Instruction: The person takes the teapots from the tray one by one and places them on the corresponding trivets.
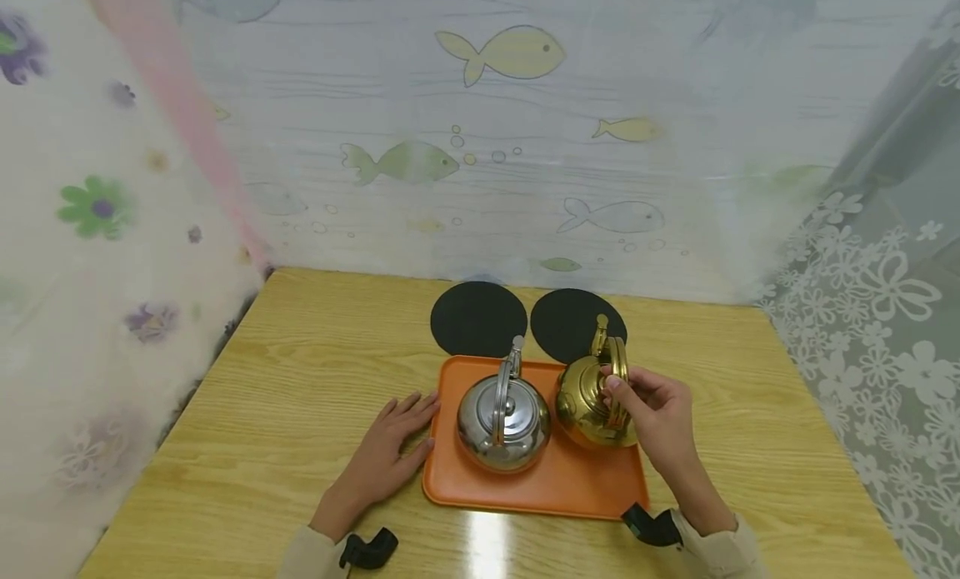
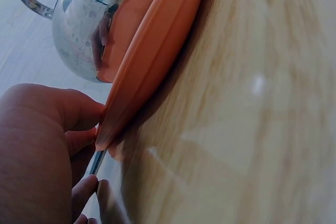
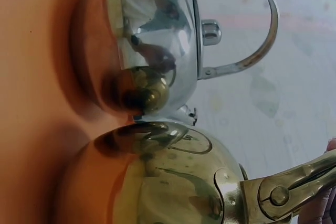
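My right hand (image 1: 663,416) grips the upright handle (image 1: 618,379) of a gold kettle (image 1: 577,396) between thumb and fingers. That kettle is at the right of an orange tray (image 1: 536,500); whether its base touches the tray is hard to tell. To its left a silver kettle (image 1: 480,429) stands on the tray with its handle up, shown close to the gold one in the right wrist view. My left hand (image 1: 390,450) lies at the tray's left edge, fingers mostly straight, fingertips touching the rim (image 2: 142,66).
Two round black mats (image 1: 478,319) lie side by side behind the tray; the gold kettle's spout overlaps the right mat (image 1: 562,322). The wooden table (image 1: 337,337) backs onto a fish-patterned curtain (image 1: 405,229). A lace cloth (image 1: 900,379) hangs at the right.
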Tool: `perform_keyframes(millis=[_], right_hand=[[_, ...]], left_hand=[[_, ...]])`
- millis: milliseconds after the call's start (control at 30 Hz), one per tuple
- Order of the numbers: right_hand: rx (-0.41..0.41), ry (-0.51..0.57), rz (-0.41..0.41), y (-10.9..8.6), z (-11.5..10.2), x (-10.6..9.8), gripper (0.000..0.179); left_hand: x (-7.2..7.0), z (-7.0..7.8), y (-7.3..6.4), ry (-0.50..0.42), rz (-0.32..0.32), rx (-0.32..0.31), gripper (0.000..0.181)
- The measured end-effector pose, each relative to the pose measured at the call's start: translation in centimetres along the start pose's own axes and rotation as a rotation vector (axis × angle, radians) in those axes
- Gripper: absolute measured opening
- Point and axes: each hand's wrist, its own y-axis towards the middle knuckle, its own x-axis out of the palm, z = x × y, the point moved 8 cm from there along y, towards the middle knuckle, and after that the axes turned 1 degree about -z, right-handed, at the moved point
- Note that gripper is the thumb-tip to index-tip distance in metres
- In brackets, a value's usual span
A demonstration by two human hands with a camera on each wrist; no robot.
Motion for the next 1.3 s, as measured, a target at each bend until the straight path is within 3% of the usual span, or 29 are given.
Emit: perform_keyframes(millis=[567, 1300], right_hand=[[0.009, 0.004, 0.055, 0.8, 0.8, -0.2, 0.016], [-0.019, 0.022, 0.055, 2.2, 1.1, 0.1, 0.02]], left_hand=[[0.0, 0.5, -0.1, -0.003, 0.011, 0.022, 0.052], [-0.2, 0.4, 0.1, -0.008, 0.03, 0.036, 0.052]])
